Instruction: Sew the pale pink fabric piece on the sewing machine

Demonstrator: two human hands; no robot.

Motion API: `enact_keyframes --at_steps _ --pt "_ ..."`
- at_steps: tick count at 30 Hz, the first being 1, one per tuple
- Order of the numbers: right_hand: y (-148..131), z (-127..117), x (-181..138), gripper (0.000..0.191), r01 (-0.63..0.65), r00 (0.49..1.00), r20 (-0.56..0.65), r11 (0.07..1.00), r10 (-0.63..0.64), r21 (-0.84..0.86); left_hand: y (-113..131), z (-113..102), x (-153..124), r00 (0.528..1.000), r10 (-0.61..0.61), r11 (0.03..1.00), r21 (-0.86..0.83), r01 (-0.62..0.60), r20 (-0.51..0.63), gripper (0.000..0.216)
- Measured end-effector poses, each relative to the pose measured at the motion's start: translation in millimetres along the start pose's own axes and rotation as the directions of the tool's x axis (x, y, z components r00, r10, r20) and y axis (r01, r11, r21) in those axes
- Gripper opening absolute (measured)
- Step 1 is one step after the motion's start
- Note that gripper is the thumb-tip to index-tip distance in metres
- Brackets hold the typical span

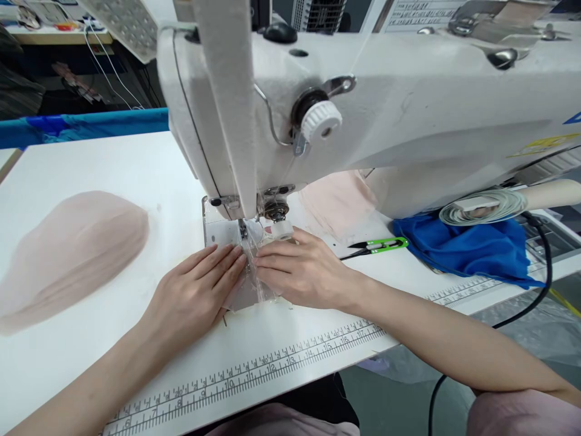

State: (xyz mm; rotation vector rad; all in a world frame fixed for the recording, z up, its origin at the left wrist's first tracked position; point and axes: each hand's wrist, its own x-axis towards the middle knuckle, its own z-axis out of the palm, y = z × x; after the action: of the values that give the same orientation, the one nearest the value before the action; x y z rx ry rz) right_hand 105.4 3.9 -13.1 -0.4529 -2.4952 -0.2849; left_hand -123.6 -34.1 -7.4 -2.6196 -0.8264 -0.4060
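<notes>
A sheer, pale piece of fabric [252, 289] lies under the presser foot [242, 229] of a white sewing machine [385, 115]. My left hand [200, 287] rests flat on its left side, fingers stretched toward the foot. On the other side my right hand [308, 269] presses the cloth down, its fingers extended and pointing left. Both sets of fingertips sit close to the needle area, with a narrow strip of fabric showing between them. The cloth under the palms is hidden.
A sheer pink fabric piece [82, 254] lies at left, with more pink fabric [338, 203] behind the needle. Green thread snips [381, 244], a blue cloth [467, 245] and a coiled pale cord [483, 207] are at right. A printed ruler [254, 375] runs along the front edge.
</notes>
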Motion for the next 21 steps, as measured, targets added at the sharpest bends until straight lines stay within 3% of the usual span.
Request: enact_keyframes --at_steps 21 --pt "1.6 4.5 0.0 0.029 -0.028 0.999 -0.039 0.999 0.029 0.031 -0.1 0.8 1.7 1.000 -0.017 0.999 0.027 0.018 -0.012 0.033"
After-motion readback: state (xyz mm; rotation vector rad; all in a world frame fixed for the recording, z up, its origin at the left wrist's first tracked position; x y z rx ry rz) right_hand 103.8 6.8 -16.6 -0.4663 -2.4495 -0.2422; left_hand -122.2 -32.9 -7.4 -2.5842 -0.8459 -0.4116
